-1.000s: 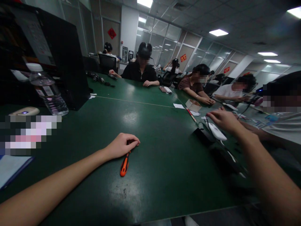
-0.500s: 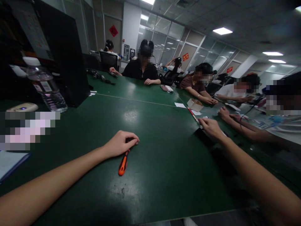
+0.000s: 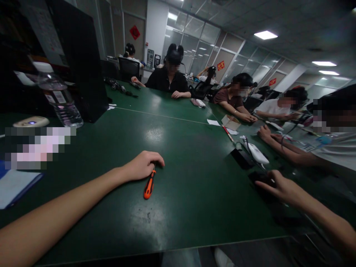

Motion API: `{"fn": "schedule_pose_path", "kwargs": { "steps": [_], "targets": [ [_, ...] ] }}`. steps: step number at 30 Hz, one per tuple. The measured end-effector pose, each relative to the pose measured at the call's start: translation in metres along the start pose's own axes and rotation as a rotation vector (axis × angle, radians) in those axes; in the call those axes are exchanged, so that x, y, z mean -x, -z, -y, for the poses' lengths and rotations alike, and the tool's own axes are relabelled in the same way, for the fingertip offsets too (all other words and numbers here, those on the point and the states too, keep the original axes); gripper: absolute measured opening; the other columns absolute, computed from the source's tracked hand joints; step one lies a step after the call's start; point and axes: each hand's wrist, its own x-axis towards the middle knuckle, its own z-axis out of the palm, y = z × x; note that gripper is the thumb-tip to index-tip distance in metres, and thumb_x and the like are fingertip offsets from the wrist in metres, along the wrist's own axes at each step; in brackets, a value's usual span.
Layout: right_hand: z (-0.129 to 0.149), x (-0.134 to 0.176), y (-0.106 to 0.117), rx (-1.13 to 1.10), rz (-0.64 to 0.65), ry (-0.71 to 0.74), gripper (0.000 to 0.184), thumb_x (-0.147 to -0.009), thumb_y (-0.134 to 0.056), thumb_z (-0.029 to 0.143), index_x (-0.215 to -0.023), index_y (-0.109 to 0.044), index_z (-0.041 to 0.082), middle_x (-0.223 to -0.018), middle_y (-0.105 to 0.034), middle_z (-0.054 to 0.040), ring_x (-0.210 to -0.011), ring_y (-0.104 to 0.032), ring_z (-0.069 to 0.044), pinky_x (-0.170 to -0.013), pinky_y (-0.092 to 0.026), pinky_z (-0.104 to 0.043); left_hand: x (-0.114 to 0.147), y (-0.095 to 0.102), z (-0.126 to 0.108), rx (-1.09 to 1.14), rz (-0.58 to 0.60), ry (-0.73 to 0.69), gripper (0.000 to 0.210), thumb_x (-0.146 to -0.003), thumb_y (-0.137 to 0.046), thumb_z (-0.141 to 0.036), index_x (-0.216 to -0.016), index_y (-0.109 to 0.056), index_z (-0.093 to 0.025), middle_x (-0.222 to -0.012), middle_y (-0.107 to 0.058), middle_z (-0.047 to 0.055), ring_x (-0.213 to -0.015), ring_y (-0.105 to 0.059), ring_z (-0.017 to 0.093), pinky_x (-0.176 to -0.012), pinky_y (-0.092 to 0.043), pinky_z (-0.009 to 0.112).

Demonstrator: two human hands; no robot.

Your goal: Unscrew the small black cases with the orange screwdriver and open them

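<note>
My left hand [image 3: 143, 165] rests on the green table, its fingers curled down over the shaft of a screwdriver [image 3: 149, 185]. The orange and black handle sticks out from under the palm toward me; the tip is hidden. At the right, my right hand [image 3: 283, 185] is low over the table, slightly blurred, thumb and fingers bent around a dark object [image 3: 260, 178] whose kind I cannot make out. Just beyond it lie a flat black object [image 3: 242, 158] and a white device [image 3: 257, 152] with a dark cable.
A water bottle [image 3: 62, 98] and a beige device [image 3: 31, 121] stand at the left before a black panel [image 3: 80, 63]. A blue-edged folder [image 3: 19, 189] lies nearer. A small open box [image 3: 230, 122] and paper [image 3: 213, 122] are farther off. Several people sit around the table [image 3: 194, 200].
My right hand has drawn back toward me and to the right, uncovering the white device. My left hand stays by the screwdriver. The view has shifted slightly.
</note>
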Motion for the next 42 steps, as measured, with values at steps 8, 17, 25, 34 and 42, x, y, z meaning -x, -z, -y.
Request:
{"fn": "schedule_pose_path", "kwargs": {
  "steps": [8, 17, 25, 34, 42],
  "targets": [
    [0.051, 0.033, 0.005, 0.009, 0.057, 0.207, 0.037, -0.075, -0.063, 0.057, -0.094, -0.054, 0.027, -0.086, -0.072, -0.0103, -0.071, -0.069, -0.030, -0.063, -0.052, -0.041, 0.003, 0.024, -0.006, -0.529, 0.190, -0.225, 0.024, -0.092, -0.055, -0.008, -0.103, -0.072, -0.020, -0.109, -0.072, 0.009, -0.101, -0.067, 0.023, -0.088, -0.049, 0.033],
    [0.233, 0.040, -0.043, -0.095, 0.141, 0.674, 0.017, -0.091, -0.061, 0.030, -0.102, -0.052, 0.023, -0.095, -0.068, -0.0065, -0.077, -0.063, -0.020, -0.067, -0.045, -0.031, 0.005, 0.023, -0.010, -0.573, 0.055, -0.337, 0.029, -0.101, -0.043, -0.014, -0.105, -0.071, -0.021, -0.106, -0.078, 0.010, -0.100, -0.071, 0.020, -0.093, -0.048, 0.035],
    [0.309, 0.041, -0.081, -0.664, -0.047, 0.873, 0.044, -0.086, -0.073, 0.042, -0.123, -0.060, 0.021, -0.125, -0.068, -0.0119, -0.118, -0.064, -0.028, -0.103, -0.048, -0.046, 0.011, 0.000, -0.027, -0.387, -0.501, -0.183, 0.020, -0.099, -0.057, -0.027, -0.102, -0.076, -0.020, -0.093, -0.081, 0.007, -0.082, -0.075, 0.020, -0.080, -0.054, 0.034],
    [0.337, 0.017, -0.043, -1.019, -0.347, 0.823, 0.031, -0.094, -0.063, 0.052, -0.087, -0.063, 0.022, -0.074, -0.063, 0.0013, -0.061, -0.057, -0.012, -0.060, -0.047, -0.026, 0.008, -0.013, -0.043, -0.066, -0.343, -0.002, 0.034, -0.090, -0.070, -0.033, -0.122, -0.069, -0.018, -0.123, -0.074, 0.011, -0.114, -0.069, 0.025, -0.102, -0.052, 0.038],
    [0.312, 0.018, -0.067, -1.276, -0.343, 0.708, 0.039, -0.095, -0.057, 0.060, -0.085, -0.053, 0.023, -0.064, -0.059, 0.0030, -0.049, -0.054, -0.011, -0.043, -0.045, -0.023, 0.006, -0.022, -0.035, -0.053, -0.090, 0.158, 0.044, -0.089, -0.071, -0.038, -0.129, -0.067, -0.019, -0.124, -0.074, 0.009, -0.109, -0.071, 0.026, -0.097, -0.053, 0.036]
  ]
}}
